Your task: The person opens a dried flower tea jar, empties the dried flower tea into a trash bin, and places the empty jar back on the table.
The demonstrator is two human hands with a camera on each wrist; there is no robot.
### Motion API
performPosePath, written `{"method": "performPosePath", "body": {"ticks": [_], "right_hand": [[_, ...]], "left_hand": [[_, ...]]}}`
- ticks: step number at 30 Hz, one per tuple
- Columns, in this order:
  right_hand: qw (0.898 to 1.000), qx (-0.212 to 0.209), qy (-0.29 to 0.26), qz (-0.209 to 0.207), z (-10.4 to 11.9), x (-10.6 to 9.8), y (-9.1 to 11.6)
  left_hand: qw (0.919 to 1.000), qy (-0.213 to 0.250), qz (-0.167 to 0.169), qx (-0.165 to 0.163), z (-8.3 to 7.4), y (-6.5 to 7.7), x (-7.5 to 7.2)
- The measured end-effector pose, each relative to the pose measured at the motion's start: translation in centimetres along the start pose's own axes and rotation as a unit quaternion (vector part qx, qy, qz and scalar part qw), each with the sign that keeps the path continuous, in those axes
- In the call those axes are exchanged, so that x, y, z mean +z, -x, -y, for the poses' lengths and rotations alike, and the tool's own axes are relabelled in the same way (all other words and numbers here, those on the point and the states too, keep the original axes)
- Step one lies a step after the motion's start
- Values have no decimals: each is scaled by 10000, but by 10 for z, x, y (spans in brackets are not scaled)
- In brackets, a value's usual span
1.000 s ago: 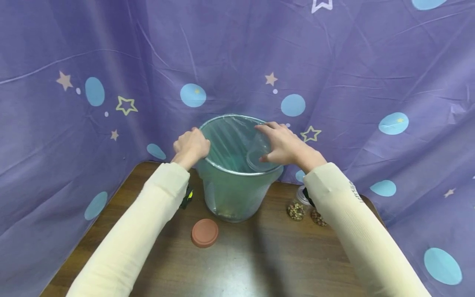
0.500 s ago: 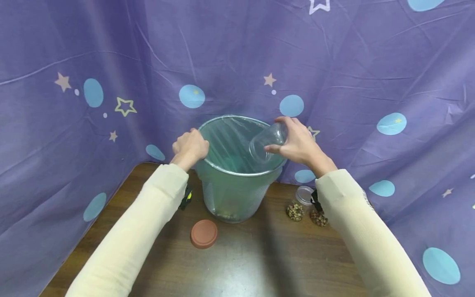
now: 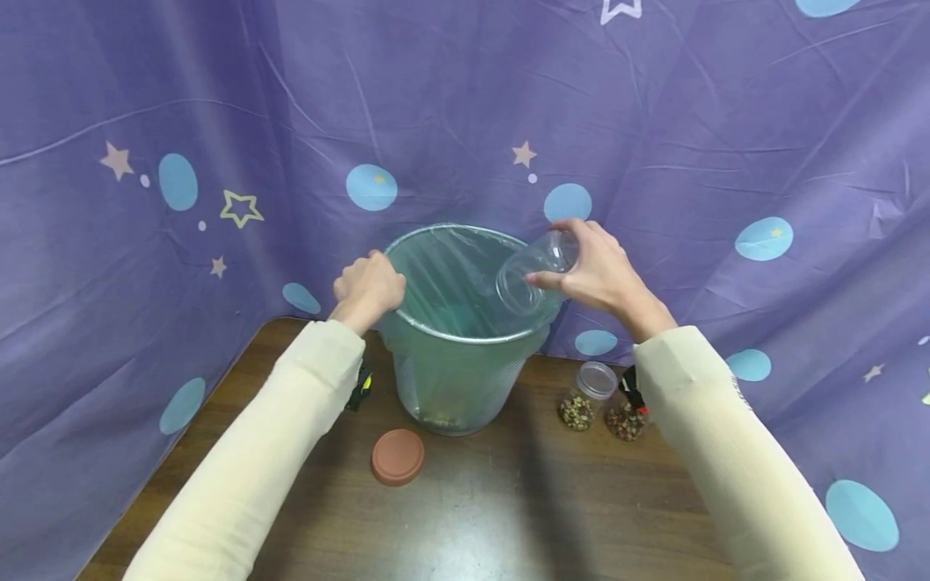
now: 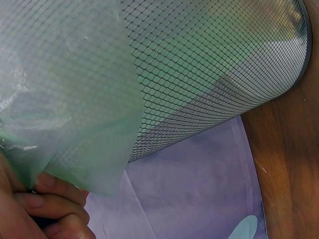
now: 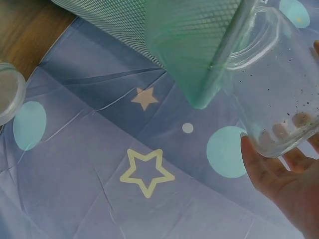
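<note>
Well, at the far left hangs a purple curtain (image 3: 291,97) printed with stars and blue ovals, which runs on behind everything to the right edge. Next, a pale sleeve (image 3: 254,452) leads up to the left hand (image 3: 369,282), whose fingers are curled in tightly at the left side of the bin's rim; the left wrist view shows them bunched on the edge of the green liner (image 4: 75,89). Just below and slightly right of that hand, an orange-brown lid (image 3: 397,457) lies flat on the brown wooden table (image 3: 465,516), near the bin's base. The wire-mesh bin (image 4: 214,55) stands upright, with the liner folded over its rim and hanging down outside. At the bin's right side, a clear jar (image 3: 541,266) is tilted, mouth down and to the left, over the rim; whether it touches the rim I cannot tell. Tiny dark specks cling to its wall. The right hand (image 3: 603,270) holds it near its base, thumb and fingers parted by the jar's width and wrapped round it. Farther right, on the table, stand a filled jar (image 3: 584,398) with tan and greenish bits and, just beside it, a second filled jar (image 3: 625,421) of browner bits, partly hidden by the right arm.
</note>
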State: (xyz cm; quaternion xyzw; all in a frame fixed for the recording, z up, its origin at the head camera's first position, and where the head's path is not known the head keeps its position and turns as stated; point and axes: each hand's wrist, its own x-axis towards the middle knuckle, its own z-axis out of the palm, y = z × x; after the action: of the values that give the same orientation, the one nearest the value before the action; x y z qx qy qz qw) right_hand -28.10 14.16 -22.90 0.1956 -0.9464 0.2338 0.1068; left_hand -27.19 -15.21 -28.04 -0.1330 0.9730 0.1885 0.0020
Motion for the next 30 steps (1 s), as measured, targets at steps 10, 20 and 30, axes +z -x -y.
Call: {"method": "performPosePath", "body": {"ticks": [10,20,30], "right_hand": [[9999,23,-78,-107,-2,-9,3],[9981,419,-373,248,-13,-17,11],[9937,622,-355,858,-19,-24,14]], "left_hand": [[10000,7,-42,24,1,-1,1],[10000,30,-57,27,-1,1,1],[9999,100,-71,15,0,0,1]]}}
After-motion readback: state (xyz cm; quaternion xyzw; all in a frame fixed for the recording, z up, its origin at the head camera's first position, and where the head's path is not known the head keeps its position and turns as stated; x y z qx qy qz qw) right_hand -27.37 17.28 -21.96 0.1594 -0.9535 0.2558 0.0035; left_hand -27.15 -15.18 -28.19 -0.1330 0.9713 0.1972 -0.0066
